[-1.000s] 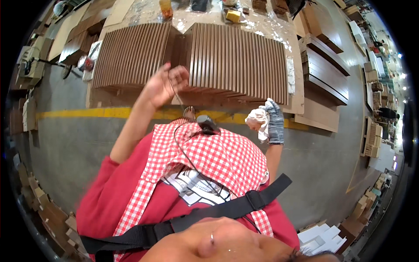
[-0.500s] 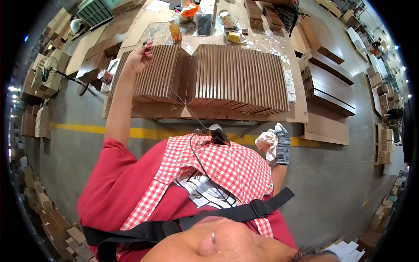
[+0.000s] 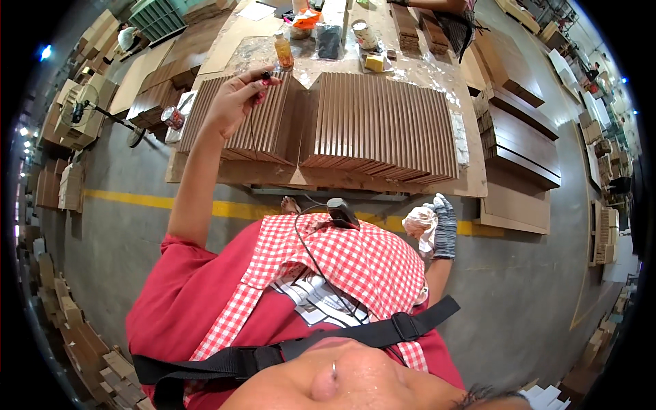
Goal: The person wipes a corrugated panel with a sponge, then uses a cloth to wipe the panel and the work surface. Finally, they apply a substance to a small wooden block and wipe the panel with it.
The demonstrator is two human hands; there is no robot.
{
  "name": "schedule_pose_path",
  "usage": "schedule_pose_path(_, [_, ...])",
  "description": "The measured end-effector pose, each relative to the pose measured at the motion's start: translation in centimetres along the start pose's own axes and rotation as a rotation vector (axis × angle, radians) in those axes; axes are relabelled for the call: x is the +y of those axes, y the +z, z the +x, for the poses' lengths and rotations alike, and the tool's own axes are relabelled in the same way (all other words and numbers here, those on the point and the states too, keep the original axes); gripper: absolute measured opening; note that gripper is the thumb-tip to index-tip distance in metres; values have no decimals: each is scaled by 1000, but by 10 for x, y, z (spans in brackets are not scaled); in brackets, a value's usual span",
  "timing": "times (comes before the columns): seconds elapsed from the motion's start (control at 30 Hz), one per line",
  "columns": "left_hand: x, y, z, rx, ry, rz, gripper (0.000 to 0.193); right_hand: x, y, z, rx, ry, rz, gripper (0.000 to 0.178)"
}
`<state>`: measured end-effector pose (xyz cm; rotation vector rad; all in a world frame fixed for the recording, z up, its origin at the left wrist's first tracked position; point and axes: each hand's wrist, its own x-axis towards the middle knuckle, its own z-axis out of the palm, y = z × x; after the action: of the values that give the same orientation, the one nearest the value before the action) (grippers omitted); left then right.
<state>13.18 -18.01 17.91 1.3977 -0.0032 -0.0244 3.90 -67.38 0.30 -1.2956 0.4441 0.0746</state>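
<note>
Left fingers [image 3: 251, 78] moved rightward, grip unclear; right fingers [image 3: 443, 210] hold cloth [image 3: 421, 221]; shirt [image 3: 318, 302] bears print.

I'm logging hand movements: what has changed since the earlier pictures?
The left hand has moved forward and left, from the front of the brown stacks to over the left stack. The gloved right hand still holds the white cloth; both stacks stayed put.

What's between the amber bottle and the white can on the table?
A flat dark packet lies between the bottle and the can, as the head view shows.
</note>
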Motion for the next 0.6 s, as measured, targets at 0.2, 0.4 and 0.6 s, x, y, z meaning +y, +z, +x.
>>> schedule_pose_path(0.2, [-1,54,-41,-126,-31,125,35,7,-3,10,-27,-21,-4,33])
schedule_pose_path(0.4, [-9,92,-72,-202,223,408,43,9,-2,13,-58,22,2,34])
schedule_pose_path(0.6, [-10,107,-89,-209,400,544,49,4,-1,22,-93,-3,25,34])
